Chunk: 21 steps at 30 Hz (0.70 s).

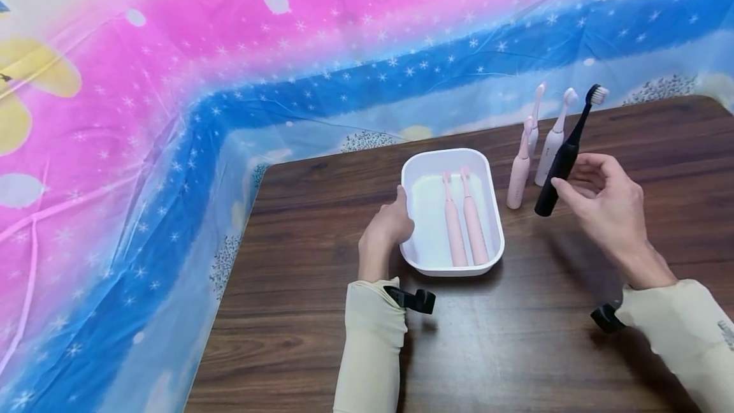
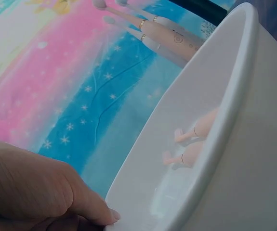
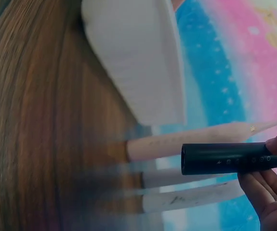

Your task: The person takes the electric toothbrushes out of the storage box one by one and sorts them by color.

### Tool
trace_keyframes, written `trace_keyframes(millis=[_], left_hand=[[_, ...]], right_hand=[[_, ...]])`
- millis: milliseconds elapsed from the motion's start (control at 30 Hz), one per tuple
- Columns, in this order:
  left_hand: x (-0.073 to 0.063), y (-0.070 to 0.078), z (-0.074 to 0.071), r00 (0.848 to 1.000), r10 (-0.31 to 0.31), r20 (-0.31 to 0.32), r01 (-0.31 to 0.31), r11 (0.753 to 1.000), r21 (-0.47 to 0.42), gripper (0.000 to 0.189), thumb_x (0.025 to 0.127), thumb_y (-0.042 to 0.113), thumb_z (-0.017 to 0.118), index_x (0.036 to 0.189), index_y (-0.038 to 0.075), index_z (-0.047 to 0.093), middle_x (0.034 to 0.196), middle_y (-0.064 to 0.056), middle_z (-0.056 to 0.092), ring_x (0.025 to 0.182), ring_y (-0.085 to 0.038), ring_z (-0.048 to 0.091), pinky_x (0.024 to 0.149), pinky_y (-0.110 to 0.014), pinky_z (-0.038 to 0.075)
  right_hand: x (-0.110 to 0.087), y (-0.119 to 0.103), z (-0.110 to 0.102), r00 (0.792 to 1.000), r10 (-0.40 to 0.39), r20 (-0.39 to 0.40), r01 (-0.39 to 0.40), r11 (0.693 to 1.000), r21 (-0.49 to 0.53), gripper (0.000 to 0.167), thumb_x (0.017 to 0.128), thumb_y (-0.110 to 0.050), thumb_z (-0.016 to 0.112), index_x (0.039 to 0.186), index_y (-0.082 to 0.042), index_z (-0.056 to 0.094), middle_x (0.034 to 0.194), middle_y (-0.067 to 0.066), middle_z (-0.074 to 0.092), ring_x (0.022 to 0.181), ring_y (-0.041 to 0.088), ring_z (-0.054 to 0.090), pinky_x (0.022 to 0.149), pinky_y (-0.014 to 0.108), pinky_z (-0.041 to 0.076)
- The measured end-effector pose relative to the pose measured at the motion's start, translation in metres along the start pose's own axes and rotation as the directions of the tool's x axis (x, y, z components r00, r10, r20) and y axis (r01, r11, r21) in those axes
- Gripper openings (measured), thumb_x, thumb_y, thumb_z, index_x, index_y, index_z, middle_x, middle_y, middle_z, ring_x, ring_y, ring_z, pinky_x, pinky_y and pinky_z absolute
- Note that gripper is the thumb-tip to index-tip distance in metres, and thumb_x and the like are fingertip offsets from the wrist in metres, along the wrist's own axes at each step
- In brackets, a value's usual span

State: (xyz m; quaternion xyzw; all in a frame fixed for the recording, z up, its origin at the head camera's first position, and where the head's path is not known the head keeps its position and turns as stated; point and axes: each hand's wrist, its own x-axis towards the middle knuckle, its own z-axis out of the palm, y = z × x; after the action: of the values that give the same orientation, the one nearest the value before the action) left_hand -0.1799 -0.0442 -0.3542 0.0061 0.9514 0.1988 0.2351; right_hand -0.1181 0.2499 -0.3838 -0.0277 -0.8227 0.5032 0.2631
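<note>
My right hand (image 1: 613, 209) pinches a black electric toothbrush (image 1: 564, 161) between thumb and fingers. Its white bristles point up, the handle leans, and its lower end looks raised off the table. Just left of it stand a pink electric toothbrush (image 1: 518, 177) and two white ones, the nearer white toothbrush (image 1: 550, 152) partly behind the black handle. In the right wrist view the black handle (image 3: 215, 159) crosses in front of them. My left hand (image 1: 390, 222) grips the left rim of a white tray (image 1: 496, 228). Inside lie two pink electric toothbrushes (image 1: 455, 231), side by side, heads away from me.
Everything stands on a dark wooden table (image 1: 287, 311). A patterned pink and blue cloth (image 1: 344, 37) hangs behind the table and along its left side. Black wrist straps (image 1: 421, 301) sit at both cuffs.
</note>
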Motion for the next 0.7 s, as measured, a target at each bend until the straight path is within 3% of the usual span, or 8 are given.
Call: trace_keyframes(millis=[200, 433, 700], left_hand=[[0.000, 0.000, 0.000, 1.000, 0.001, 0.002, -0.001, 1.000, -0.016, 0.069, 0.099, 0.013, 0.038, 0.156, 0.018, 0.000, 0.155, -0.015, 0.030, 0.135, -0.027, 0.040, 0.098, -0.041, 0.042], [-0.001, -0.002, 0.000, 1.000, -0.007, -0.002, 0.007, 1.000, -0.015, 0.069, 0.098, 0.013, 0.038, 0.156, 0.018, 0.000, 0.154, -0.016, 0.030, 0.135, -0.028, 0.040, 0.098, -0.041, 0.041], [-0.001, -0.002, 0.001, 1.000, 0.012, 0.000, -0.012, 0.999, -0.029, 0.068, 0.098, 0.012, 0.037, 0.156, 0.017, 0.000, 0.154, -0.016, 0.033, 0.132, -0.027, 0.043, 0.093, -0.040, 0.043]], right_hand=[[0.007, 0.016, 0.007, 1.000, 0.025, 0.000, -0.025, 0.999, -0.037, 0.043, 0.086, -0.014, 0.070, 0.121, 0.001, 0.051, 0.109, -0.002, 0.058, 0.092, -0.014, 0.053, 0.079, 0.003, 0.043], [0.011, 0.031, 0.016, 0.998, 0.057, 0.038, -0.054, 0.995, -0.078, 0.044, 0.087, -0.018, 0.068, 0.120, 0.004, 0.049, 0.113, 0.018, 0.061, 0.087, -0.019, 0.048, 0.076, 0.001, 0.041], [0.012, 0.038, 0.021, 0.996, 0.070, 0.061, -0.062, 0.990, -0.125, 0.043, 0.089, -0.020, 0.065, 0.120, 0.004, 0.048, 0.113, 0.022, 0.060, 0.086, -0.020, 0.044, 0.074, -0.001, 0.039]])
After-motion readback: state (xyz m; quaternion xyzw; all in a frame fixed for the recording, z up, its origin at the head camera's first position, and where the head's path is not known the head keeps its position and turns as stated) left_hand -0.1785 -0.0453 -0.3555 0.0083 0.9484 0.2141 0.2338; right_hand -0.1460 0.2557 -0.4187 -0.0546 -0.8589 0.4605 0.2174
